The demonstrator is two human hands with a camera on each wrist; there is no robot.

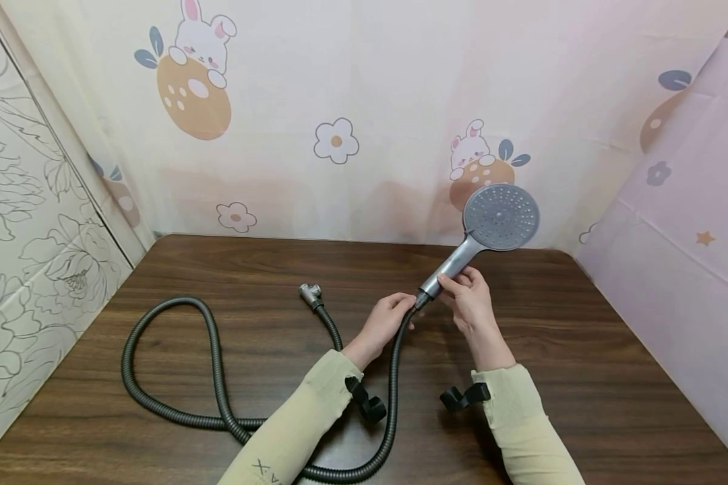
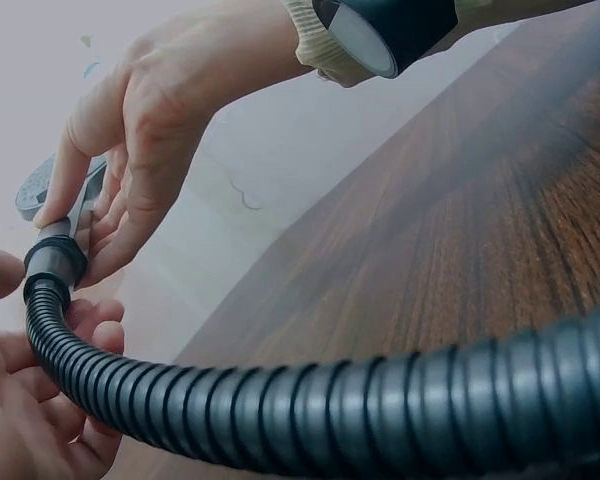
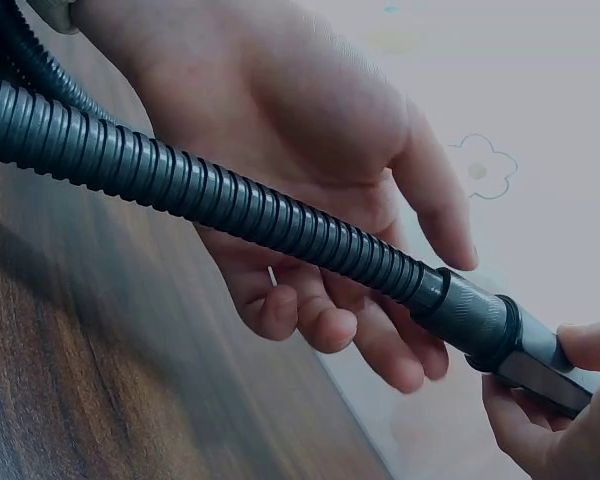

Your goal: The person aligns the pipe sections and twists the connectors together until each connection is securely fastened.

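A silver-grey shower head (image 1: 501,217) with a round spray face is held up at a slant over the table. My right hand (image 1: 474,303) pinches the lower part of its handle (image 1: 455,265) between thumb and fingers. The ribbed dark hose (image 1: 391,397) meets the handle's bottom at a smooth metal nut (image 3: 472,312). My left hand (image 1: 383,323) is at that nut, its thumb (image 3: 442,205) on one side and loosely curled fingers on the other. In the left wrist view, the hose (image 2: 280,410) crosses in front of the left fingers.
The hose's free end, a silver angled fitting (image 1: 311,295), lies on the brown wooden table (image 1: 582,377). A large loop of hose (image 1: 135,367) spreads over the left side. A patterned curtain (image 1: 388,87) hangs behind the table. Black straps (image 1: 464,397) sit at the wrists.
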